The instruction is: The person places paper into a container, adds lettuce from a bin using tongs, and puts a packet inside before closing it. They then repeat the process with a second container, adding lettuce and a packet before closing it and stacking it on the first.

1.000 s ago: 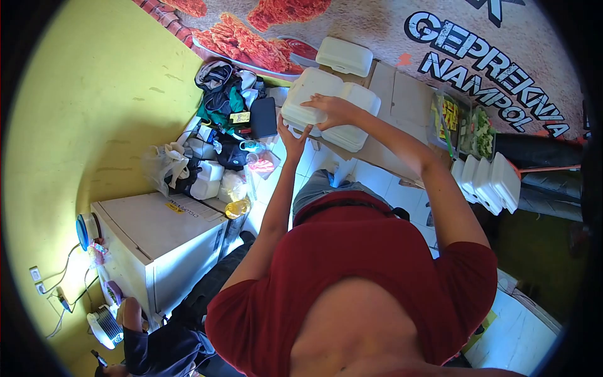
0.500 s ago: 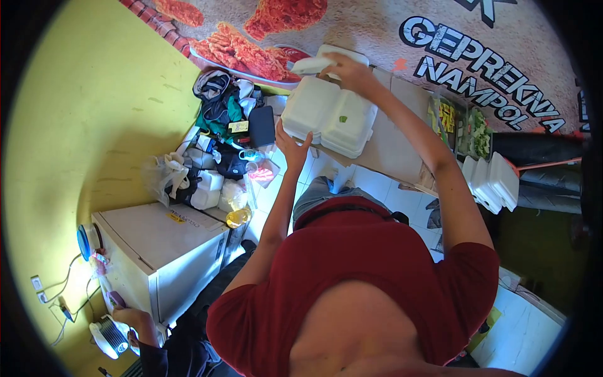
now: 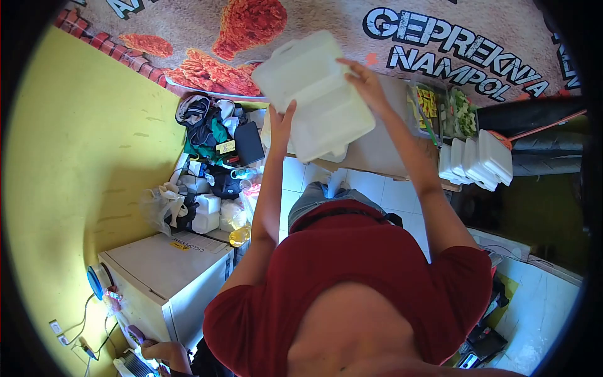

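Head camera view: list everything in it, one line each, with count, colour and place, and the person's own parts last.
foam clamshell box: one, white, lifted above the counter between both hands
wooden counter: one, brown, under the lifted box
stacked foam boxes: several, white, at the counter's right end
greens tub: one, clear with green leaves, on the counter by the banner
banner: one, fried-chicken pictures and lettering, behind the counter
chest freezer: one, white, lower left by the yellow wall
pile of bags and clothes: mixed colours, floor by the wall
another person's hand: one, bottom left
red shirt: one, on the wearer
left hand: on the box's left edge
right hand: on the box's right edge
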`<state>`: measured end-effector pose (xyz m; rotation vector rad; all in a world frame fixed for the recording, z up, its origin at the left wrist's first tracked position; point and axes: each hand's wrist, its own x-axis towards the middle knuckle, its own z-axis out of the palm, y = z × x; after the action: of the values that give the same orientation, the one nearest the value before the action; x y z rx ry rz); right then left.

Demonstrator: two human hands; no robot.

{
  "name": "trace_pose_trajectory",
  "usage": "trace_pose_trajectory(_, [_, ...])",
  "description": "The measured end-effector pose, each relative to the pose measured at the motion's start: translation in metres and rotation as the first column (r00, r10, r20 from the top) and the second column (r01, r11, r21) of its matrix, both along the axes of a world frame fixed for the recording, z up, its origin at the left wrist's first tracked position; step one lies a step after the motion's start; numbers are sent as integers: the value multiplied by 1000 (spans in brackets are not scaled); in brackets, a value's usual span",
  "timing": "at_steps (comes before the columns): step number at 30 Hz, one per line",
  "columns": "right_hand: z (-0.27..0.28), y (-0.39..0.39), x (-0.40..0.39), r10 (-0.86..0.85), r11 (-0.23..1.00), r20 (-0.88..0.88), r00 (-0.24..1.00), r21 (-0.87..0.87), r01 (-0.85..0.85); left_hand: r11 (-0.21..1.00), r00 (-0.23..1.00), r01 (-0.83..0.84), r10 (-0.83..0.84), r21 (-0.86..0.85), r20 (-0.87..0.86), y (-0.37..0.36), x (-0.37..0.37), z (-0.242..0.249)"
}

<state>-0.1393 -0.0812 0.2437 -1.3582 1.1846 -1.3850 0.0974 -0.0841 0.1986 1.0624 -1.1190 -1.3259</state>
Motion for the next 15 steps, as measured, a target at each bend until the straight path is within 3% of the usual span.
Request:
trace_pose_trajectory(2, [-22,8,19,-20,1000,59,998,22,19,996,996,2,6,-91,94,-24,9,-16])
trace_pose_trajectory(4, [-42,15,36,-146,989,173,974,58,138,967,973,-221,228,-125,38,-42,27,-14])
trace_pose_trajectory(5, [-49,25,41,-113,993,25,993,39,112,934,943,-329,333,-139,8,-49,36,-12])
trace_pose_trajectory(7, [-53,53,55,-44,999,-270,962,15,50,923,934,-356,351,-146,-60,-57,52,-6])
trace_pose_trajectory(10, [-86,85,65,-72,996,-746,662,-17,89,907,919,-395,391,-147,-56,-69,75,-13])
trace_pose_trajectory(13, [-92,104,72,1,1000,-834,552,-12,-20,907,919,-394,387,-147,-79,-73,75,-22])
trace_pose_trajectory(15, [-73,107,70,129,971,-760,637,-34,-238,907,923,-386,379,-172,-69,-75,70,-29])
